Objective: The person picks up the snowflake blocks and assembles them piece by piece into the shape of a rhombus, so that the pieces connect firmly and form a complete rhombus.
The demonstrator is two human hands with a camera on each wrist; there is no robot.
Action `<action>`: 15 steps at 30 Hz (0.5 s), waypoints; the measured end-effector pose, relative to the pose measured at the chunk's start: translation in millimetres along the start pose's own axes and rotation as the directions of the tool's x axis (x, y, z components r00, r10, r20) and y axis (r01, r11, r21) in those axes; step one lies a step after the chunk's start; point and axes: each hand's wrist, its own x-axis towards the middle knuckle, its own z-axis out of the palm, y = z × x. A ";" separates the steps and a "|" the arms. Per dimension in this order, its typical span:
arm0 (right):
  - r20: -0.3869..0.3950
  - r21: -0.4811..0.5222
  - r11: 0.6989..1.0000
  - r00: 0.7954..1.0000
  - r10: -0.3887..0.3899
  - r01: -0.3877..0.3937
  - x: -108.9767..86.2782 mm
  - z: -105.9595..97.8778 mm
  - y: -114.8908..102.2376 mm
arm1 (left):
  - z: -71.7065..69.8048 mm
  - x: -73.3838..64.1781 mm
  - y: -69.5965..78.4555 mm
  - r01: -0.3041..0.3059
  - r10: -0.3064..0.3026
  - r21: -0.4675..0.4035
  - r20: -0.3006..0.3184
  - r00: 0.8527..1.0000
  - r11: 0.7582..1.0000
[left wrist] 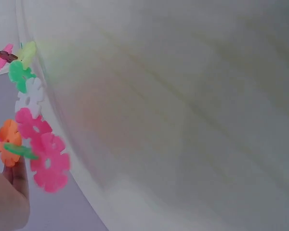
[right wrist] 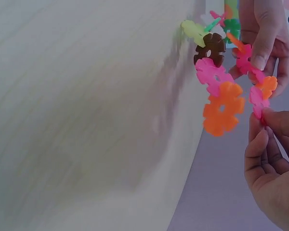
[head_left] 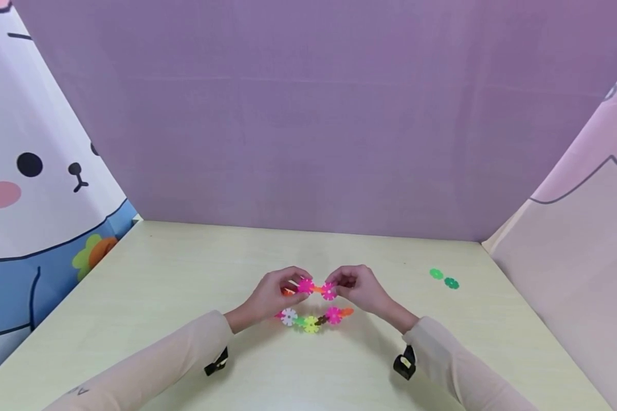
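A chain of flower-shaped interlocking plastic discs curves between the two hands. In the head view my left hand (head_left: 267, 294) pinches a pink disc (head_left: 305, 286) in the upper part. Fingertips of my right hand (head_left: 362, 290) pinch another pink disc (head_left: 328, 291), with an orange disc (head_left: 317, 289) joining the two. Nearer the person, the lower part shows a white disc (head_left: 288, 317), a yellow disc (head_left: 311, 325) and a pink disc (head_left: 334, 315). A brown disc (right wrist: 210, 49) and an orange disc (right wrist: 223, 109) at the chain's free end show in the right wrist view.
Two loose green discs, one light (head_left: 436, 274) and one darker (head_left: 451, 283), lie on the right of the pale tabletop (head_left: 185, 262). A purple cloth panel (head_left: 308, 125) stands behind the table, and printed panels flank both sides.
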 end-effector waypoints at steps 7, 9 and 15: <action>-0.007 -0.010 1.000 1.000 0.008 -0.008 -6.3 0.1 -31.4 | 1.7 2.0 -1.5 -0.014 0.013 -0.034 -0.020 1.000 0.999; -0.017 -0.025 1.000 1.000 0.010 -0.010 -7.1 0.7 -36.1 | 2.1 2.3 -1.5 -0.013 0.012 -0.038 -0.025 1.000 0.999; -0.049 -0.043 0.999 0.999 0.006 -0.008 -4.3 4.6 -21.6 | 7.6 9.6 -22.4 0.003 -0.005 -0.039 -0.052 0.999 0.999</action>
